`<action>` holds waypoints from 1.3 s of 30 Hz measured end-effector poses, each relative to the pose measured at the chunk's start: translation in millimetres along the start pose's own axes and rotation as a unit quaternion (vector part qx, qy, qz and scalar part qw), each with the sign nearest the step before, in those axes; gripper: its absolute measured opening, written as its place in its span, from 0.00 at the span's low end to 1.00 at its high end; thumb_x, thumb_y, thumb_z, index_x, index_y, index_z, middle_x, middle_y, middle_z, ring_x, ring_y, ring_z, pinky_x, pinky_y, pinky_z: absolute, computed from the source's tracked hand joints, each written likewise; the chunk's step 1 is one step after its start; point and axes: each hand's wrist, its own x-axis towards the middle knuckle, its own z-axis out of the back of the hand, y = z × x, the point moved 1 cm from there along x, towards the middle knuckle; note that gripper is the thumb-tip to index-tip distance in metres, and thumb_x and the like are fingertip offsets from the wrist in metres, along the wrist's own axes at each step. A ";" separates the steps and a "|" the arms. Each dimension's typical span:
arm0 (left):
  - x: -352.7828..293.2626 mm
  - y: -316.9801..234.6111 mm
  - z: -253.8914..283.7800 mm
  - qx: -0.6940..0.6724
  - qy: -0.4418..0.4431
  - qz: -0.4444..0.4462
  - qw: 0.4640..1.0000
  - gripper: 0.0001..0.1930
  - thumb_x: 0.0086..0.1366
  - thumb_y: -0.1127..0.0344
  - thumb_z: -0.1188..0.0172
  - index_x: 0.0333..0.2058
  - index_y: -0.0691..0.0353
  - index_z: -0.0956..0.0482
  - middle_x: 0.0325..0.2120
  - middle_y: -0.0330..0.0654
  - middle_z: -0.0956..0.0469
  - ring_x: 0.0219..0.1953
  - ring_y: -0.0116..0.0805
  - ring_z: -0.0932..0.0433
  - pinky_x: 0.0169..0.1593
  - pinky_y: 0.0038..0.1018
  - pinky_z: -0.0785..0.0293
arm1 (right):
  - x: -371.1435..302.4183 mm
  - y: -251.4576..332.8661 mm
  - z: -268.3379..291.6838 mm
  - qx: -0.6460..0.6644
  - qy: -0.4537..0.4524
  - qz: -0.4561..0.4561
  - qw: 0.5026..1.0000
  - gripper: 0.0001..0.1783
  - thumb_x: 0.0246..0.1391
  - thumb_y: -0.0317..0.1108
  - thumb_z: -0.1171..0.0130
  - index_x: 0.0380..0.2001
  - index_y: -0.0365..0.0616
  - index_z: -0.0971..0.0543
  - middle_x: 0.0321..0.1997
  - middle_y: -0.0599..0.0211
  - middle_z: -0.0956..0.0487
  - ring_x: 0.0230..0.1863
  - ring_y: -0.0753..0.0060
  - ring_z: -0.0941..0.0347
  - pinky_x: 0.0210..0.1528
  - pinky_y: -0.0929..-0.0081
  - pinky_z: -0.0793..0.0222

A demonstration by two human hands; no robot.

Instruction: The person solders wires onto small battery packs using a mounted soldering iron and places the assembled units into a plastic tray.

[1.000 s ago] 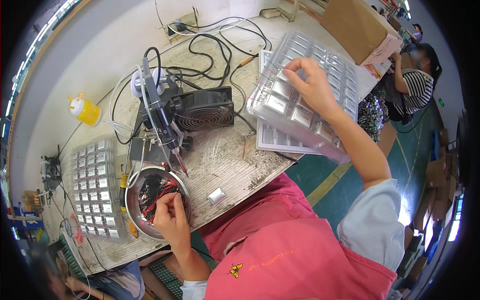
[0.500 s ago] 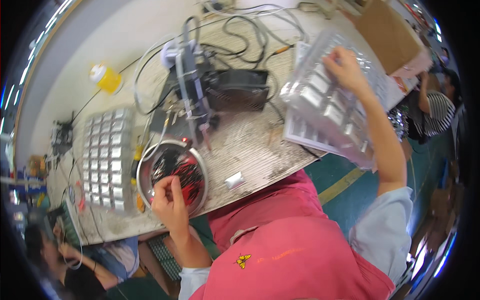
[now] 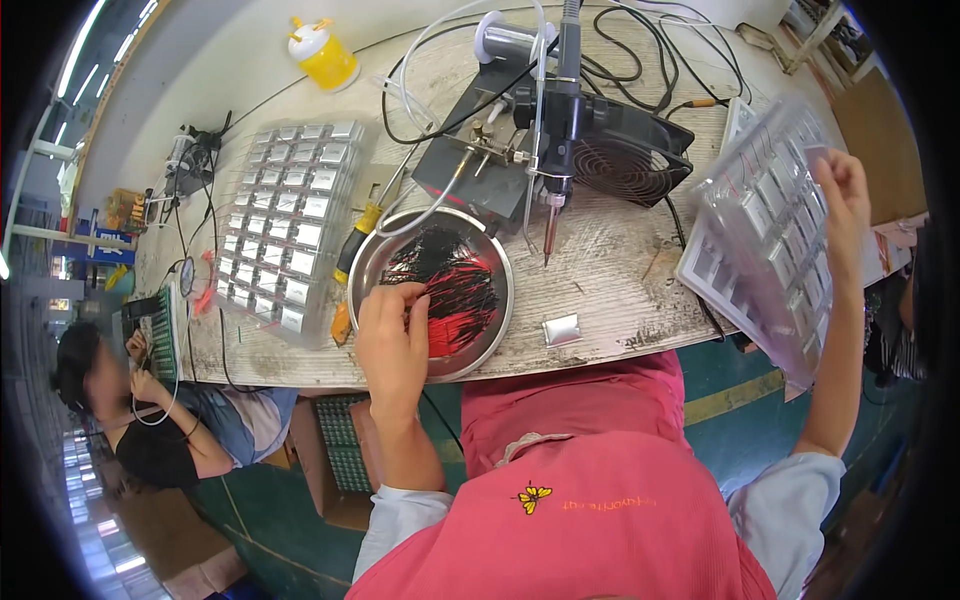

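My left hand (image 3: 393,340) is over the near-left rim of a round metal bowl (image 3: 506,300) filled with thin red and black wires (image 3: 455,280). Its thumb and forefinger are pinched together; whatever lies between them is hidden. At the far right, my right hand (image 3: 845,195) is closed in a pinch at the upper right side of stacked clear plastic trays (image 3: 722,215) with silver flat cells. A pale edge shows at its fingertips, too unclear to name. One loose silver cell (image 3: 562,330) lies on the table in front of me.
A soldering iron (image 3: 552,215) is clamped tip down beyond the bowl, beside a black fan (image 3: 630,165) and a solder spool (image 3: 505,40). Another cell tray (image 3: 285,215) lies left, near a yellow-black screwdriver (image 3: 357,242). A co-worker (image 3: 150,410) sits at far left.
My right hand has moved from over the tray's cells to its right side. My left hand stays at the bowl. The whole view has swung, shifting the table's things rightward in the picture.
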 end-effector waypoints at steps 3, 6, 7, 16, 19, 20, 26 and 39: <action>-3.5 0.2 -0.4 0.048 0.023 -0.032 0.998 0.04 0.56 0.72 0.40 0.32 0.61 0.23 0.30 0.42 0.27 0.35 0.44 0.29 0.38 0.36 0.32 | -32.8 64.0 -9.6 0.042 -0.002 -0.013 0.999 0.08 0.60 0.26 0.49 0.29 0.40 0.37 0.40 0.69 0.34 0.42 0.80 0.35 0.52 0.76 0.34; -2.6 -2.1 -1.9 0.093 0.040 -0.054 0.993 0.04 0.56 0.72 0.40 0.32 0.60 0.23 0.31 0.41 0.28 0.36 0.44 0.29 0.38 0.36 0.32 | -81.6 91.0 -19.1 0.090 0.085 0.017 0.992 0.12 0.55 0.19 0.48 0.27 0.44 0.40 0.43 0.65 0.36 0.39 0.80 0.36 0.42 0.79 0.32; -2.8 0.3 -3.8 0.099 0.046 -0.057 0.992 0.04 0.56 0.72 0.40 0.31 0.60 0.23 0.32 0.41 0.28 0.36 0.43 0.29 0.38 0.36 0.32 | -98.1 102.8 -32.1 0.096 0.088 0.008 0.991 0.14 0.53 0.17 0.48 0.26 0.45 0.40 0.43 0.65 0.38 0.37 0.81 0.39 0.40 0.83 0.34; -3.9 2.6 -5.7 0.112 0.062 -0.072 0.989 0.03 0.56 0.71 0.40 0.30 0.62 0.24 0.31 0.42 0.29 0.37 0.44 0.29 0.38 0.37 0.32 | -138.1 96.0 -118.6 0.246 0.209 -0.067 0.944 0.13 0.53 0.17 0.48 0.29 0.45 0.39 0.39 0.68 0.39 0.34 0.82 0.45 0.37 0.85 0.44; -5.8 5.5 -8.4 0.116 0.068 -0.072 0.988 0.03 0.57 0.73 0.41 0.30 0.63 0.26 0.30 0.44 0.29 0.36 0.45 0.29 0.38 0.38 0.32 | -146.4 90.3 -133.5 0.258 0.260 -0.050 0.929 0.13 0.51 0.18 0.47 0.30 0.45 0.39 0.36 0.66 0.37 0.35 0.77 0.42 0.38 0.82 0.43; -6.4 5.5 -9.4 0.101 0.053 -0.068 0.991 0.03 0.58 0.73 0.42 0.30 0.63 0.27 0.30 0.44 0.29 0.36 0.45 0.29 0.38 0.38 0.33 | -147.1 88.7 -136.3 0.257 0.261 -0.051 0.929 0.13 0.51 0.18 0.47 0.30 0.45 0.39 0.36 0.66 0.37 0.35 0.77 0.42 0.38 0.82 0.43; -4.4 1.8 -8.8 0.033 0.019 -0.052 0.998 0.03 0.59 0.76 0.44 0.31 0.64 0.29 0.30 0.46 0.28 0.36 0.48 0.30 0.39 0.38 0.34 | -147.4 90.7 -146.7 0.226 0.330 -0.034 0.916 0.15 0.47 0.24 0.40 0.29 0.45 0.38 0.36 0.65 0.35 0.36 0.74 0.40 0.41 0.79 0.41; -4.0 -9.9 -9.3 -0.043 -0.004 -0.024 0.999 0.06 0.63 0.73 0.45 0.39 0.65 0.24 0.29 0.45 0.24 0.30 0.41 0.24 0.38 0.31 0.28 | -147.7 96.4 -161.0 0.220 0.319 -0.014 0.922 0.03 0.55 0.27 0.44 0.30 0.41 0.27 0.36 0.65 0.33 0.38 0.71 0.35 0.41 0.76 0.38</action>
